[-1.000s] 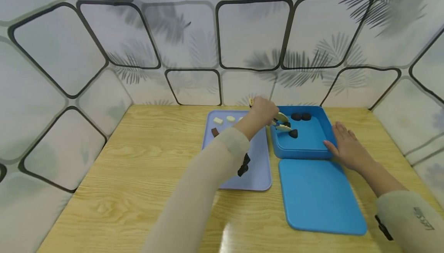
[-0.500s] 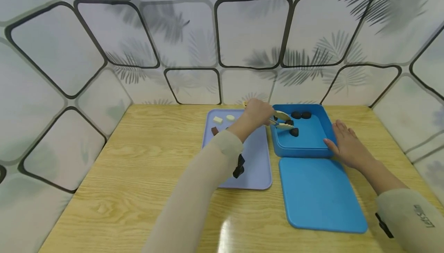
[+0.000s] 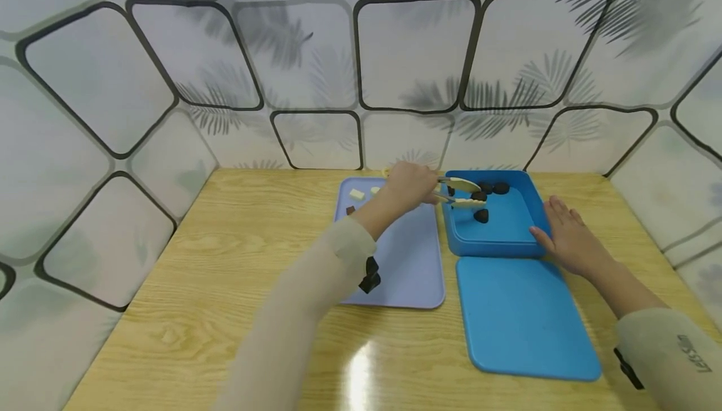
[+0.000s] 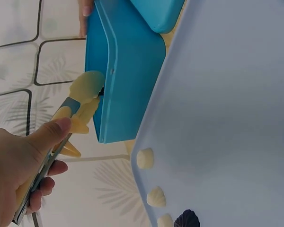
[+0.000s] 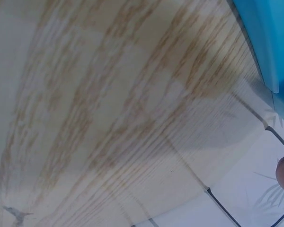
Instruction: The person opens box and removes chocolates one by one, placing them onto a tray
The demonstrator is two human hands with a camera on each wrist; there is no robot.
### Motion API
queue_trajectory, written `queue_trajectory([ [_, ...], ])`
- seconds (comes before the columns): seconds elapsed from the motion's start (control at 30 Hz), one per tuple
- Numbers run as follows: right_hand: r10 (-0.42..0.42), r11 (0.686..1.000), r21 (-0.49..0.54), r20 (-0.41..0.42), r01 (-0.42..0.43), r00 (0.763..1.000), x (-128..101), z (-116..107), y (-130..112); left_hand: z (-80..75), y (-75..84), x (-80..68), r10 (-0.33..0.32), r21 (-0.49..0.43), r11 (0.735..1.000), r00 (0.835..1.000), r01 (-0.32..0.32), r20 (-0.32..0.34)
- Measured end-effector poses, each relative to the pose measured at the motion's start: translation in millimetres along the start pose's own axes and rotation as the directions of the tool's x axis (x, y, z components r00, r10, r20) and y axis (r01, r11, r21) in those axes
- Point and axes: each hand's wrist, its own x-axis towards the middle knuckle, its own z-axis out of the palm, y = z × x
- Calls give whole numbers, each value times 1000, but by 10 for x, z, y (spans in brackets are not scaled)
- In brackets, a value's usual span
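My left hand [image 3: 418,187] grips yellow tongs [image 3: 459,192] and reaches over the left wall of the open blue box [image 3: 491,245]. A dark chocolate piece [image 3: 479,196] sits between the tong tips, above the box floor. In the left wrist view the left hand [image 4: 23,165] holds the tongs [image 4: 80,106] at the blue box [image 4: 125,71], with a dark bit showing between the tips. Other dark pieces [image 3: 501,188] [image 3: 481,215] lie in the box. My right hand [image 3: 564,232] rests flat with straight fingers against the box's right front corner.
A lavender tray [image 3: 403,267] lies left of the box, with white pieces [image 3: 356,194] and a brown piece [image 3: 351,210] at its far end. The blue lid [image 3: 524,314] lies flat in front of the box. Patterned walls enclose the wooden table [image 3: 225,273].
The left hand has carried the tongs, with the dark piece, a little to the right and farther over the box. The right hand has stayed at the box's corner.
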Motion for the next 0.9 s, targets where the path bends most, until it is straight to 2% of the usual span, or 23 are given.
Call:
queue_trajectory([
  [0.2,-2,1000,8,1,2,1000,4,9,-7,-30,-45,-185,-29,-10,1000,999,29,-43],
  [0.47,-3,1000,3,1,3,1000,5,23,-2,-37,-210,-399,-66,24,998,997,66,-28],
  [0.6,3,1000,0,7,-3,1000,4,23,-5,-43,-305,-509,-76,-11,997,997,76,-30],
  [0.67,4,1000,1,11,-5,1000,6,22,-7,-40,-349,-570,-79,-58,995,997,77,-23],
  [0.83,1,1000,7,12,-1,1000,2,23,-6,-14,-438,-725,-102,-79,992,994,99,-39],
  [0.87,-1,1000,8,9,1,1000,0,24,-5,2,-454,-766,-104,-59,993,993,101,-53],
  [0.9,0,1000,10,7,0,1000,-3,27,-4,366,-559,-617,-88,-112,990,994,80,-69],
])
